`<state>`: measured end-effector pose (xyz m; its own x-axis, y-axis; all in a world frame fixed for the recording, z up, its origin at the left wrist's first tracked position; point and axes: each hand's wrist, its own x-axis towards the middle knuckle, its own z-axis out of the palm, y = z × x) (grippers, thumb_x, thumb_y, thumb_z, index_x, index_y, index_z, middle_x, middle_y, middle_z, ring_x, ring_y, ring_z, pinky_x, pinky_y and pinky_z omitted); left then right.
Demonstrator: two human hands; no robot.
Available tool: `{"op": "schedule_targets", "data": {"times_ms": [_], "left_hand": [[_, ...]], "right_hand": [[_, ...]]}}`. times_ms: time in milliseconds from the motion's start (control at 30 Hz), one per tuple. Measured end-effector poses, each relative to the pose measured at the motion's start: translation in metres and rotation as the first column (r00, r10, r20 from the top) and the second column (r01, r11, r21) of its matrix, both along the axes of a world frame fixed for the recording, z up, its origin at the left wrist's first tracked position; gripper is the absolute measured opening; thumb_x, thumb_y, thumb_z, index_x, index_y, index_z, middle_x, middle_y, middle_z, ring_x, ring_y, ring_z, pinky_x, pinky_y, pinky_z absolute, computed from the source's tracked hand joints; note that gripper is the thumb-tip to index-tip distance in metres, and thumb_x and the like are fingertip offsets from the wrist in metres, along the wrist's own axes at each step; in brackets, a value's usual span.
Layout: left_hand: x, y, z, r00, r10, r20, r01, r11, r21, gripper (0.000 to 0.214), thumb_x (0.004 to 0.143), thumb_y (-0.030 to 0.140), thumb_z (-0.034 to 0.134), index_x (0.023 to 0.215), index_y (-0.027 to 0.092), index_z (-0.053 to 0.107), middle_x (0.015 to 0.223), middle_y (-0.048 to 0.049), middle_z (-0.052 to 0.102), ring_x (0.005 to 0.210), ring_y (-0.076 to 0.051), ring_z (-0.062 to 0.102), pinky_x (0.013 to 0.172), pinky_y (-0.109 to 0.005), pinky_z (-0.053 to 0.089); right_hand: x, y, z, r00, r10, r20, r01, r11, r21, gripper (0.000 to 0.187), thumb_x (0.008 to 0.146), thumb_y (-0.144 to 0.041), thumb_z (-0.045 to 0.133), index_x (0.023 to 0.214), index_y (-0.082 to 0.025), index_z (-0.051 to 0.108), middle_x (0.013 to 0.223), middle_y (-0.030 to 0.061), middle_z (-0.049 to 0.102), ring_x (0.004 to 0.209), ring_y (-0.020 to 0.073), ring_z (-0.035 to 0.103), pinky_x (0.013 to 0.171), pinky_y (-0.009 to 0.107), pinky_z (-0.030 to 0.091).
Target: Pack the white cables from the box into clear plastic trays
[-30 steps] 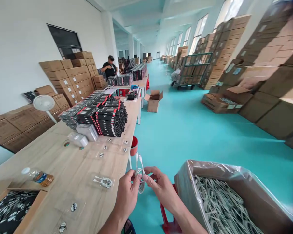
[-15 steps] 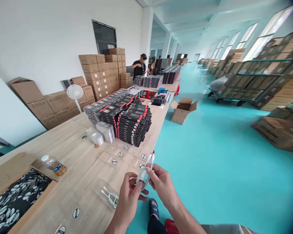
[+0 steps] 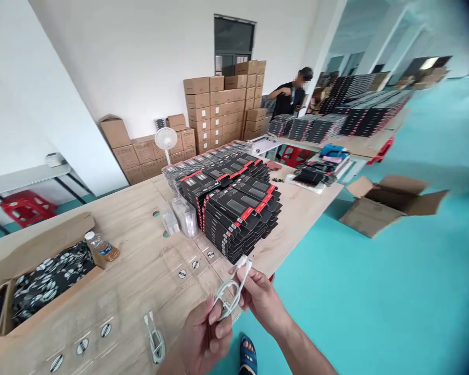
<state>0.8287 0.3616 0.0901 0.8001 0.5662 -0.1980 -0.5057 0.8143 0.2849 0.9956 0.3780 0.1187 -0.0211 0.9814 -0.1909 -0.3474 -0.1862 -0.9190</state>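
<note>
A white charging cable [image 3: 231,285], wound into a small loop, is held between my two hands above the table's front edge. My left hand [image 3: 203,333] is closed on the lower left of the loop, thumb on top. Pinching the cable near its two connector ends is my right hand [image 3: 260,294]; the ends stick up past the fingers. A second coiled white cable [image 3: 155,341] lies on the table left of my left hand. Clear plastic trays [image 3: 193,265] with round black-and-white labels lie flat beyond my hands.
Stacked black-and-red boxes [image 3: 238,208] stand on the wooden table [image 3: 133,219], beside clear plastic cases [image 3: 184,216]. At left are a bottle [image 3: 101,247] and a carton [image 3: 91,271] of black-and-white items. An open carton [image 3: 379,205] sits on the floor. A person [image 3: 291,94] works farther back.
The view has swung left, so the table and boxes sit farther right or nearer. My right hand has shifted up the cable toward its connectors; both hands still hold it.
</note>
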Motion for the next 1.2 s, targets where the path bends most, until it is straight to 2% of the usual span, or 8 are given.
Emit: {"op": "schedule_targets", "data": {"times_ms": [100,167,333,500,633,933,1067,1200], "left_hand": [[-0.009,0.001,0.006,0.995,0.086,-0.046,-0.087,0.996,-0.013,0.044,0.086,0.048,0.055,0.059,0.019,0.036,0.054,0.0031,0.042,0.039,-0.004,0.031,0.036,-0.015,0.019],[-0.019,0.003,0.009,0.982,0.183,-0.052,-0.184,0.983,-0.024,0.044,0.085,0.047,0.057,0.059,0.019,0.035,0.053,0.0040,0.040,0.038,-0.004,0.029,0.036,-0.016,0.019],[-0.047,0.014,0.013,0.951,0.304,-0.049,-0.308,0.945,-0.107,0.038,0.085,0.041,0.060,0.063,0.019,0.037,0.052,0.0066,0.037,0.036,-0.003,0.025,0.034,-0.014,0.013],[-0.078,0.019,0.009,0.960,0.264,-0.088,-0.275,0.950,-0.145,0.036,0.085,0.039,0.060,0.064,0.018,0.038,0.053,0.0061,0.039,0.036,-0.002,0.029,0.033,-0.013,0.012],[-0.101,0.018,0.003,0.952,0.248,-0.176,-0.272,0.954,-0.125,0.037,0.085,0.041,0.059,0.064,0.018,0.038,0.055,0.0047,0.043,0.037,-0.002,0.031,0.034,-0.013,0.012],[-0.118,0.023,-0.017,0.860,0.187,-0.474,-0.244,0.968,-0.061,0.043,0.078,0.048,0.062,0.062,0.019,0.034,0.054,0.0038,0.047,0.037,-0.002,0.031,0.036,-0.015,0.007],[-0.124,0.030,-0.031,0.790,0.181,-0.586,-0.234,0.972,-0.015,0.048,0.069,0.056,0.066,0.060,0.020,0.035,0.053,0.0034,0.050,0.037,-0.004,0.034,0.038,-0.018,0.005],[-0.129,0.038,-0.048,0.631,0.295,-0.718,-0.229,0.954,0.191,0.053,0.063,0.062,0.068,0.055,0.021,0.036,0.044,0.0046,0.046,0.034,-0.005,0.032,0.039,-0.021,0.005]], "right_hand": [[-0.003,0.016,0.004,0.926,0.128,0.355,-0.154,0.987,0.046,0.031,0.083,-0.046,0.058,0.068,-0.018,0.059,0.050,-0.0050,0.046,0.042,0.0085,0.039,0.042,0.021,0.033],[-0.014,0.022,0.010,0.769,0.179,0.613,-0.318,0.940,0.126,0.030,0.085,-0.035,0.054,0.060,-0.019,0.056,0.051,-0.0036,0.047,0.047,0.0097,0.041,0.046,0.022,0.034],[-0.050,0.025,0.016,0.475,-0.022,0.879,-0.558,0.765,0.321,0.027,0.090,-0.020,0.043,0.070,-0.020,0.062,0.069,0.0023,0.060,0.065,0.0141,0.054,0.061,0.024,0.040],[-0.084,0.022,0.001,0.483,-0.138,0.865,-0.400,0.844,0.358,0.032,0.094,-0.025,0.039,0.073,-0.021,0.063,0.067,0.0021,0.059,0.059,0.0147,0.055,0.057,0.025,0.042],[-0.110,0.010,-0.011,0.482,-0.339,0.808,-0.141,0.880,0.453,0.027,0.093,-0.032,0.046,0.113,-0.022,0.061,0.089,0.0068,0.063,0.069,0.0180,0.058,0.065,0.029,0.047],[-0.128,0.030,-0.010,0.203,-0.421,0.884,-0.503,0.730,0.464,0.024,0.092,-0.021,0.051,0.075,-0.021,0.068,0.071,0.0033,0.063,0.073,0.0173,0.055,0.072,0.030,0.039],[-0.131,0.046,-0.012,0.194,-0.343,0.919,-0.593,0.706,0.388,0.026,0.091,-0.021,0.052,0.069,-0.020,0.065,0.066,0.0020,0.064,0.066,0.0154,0.056,0.068,0.028,0.038],[-0.144,0.060,-0.009,0.304,-0.224,0.926,-0.514,0.780,0.358,0.024,0.090,-0.023,0.051,0.072,-0.021,0.067,0.068,0.0026,0.066,0.069,0.0165,0.058,0.066,0.028,0.040]]}}
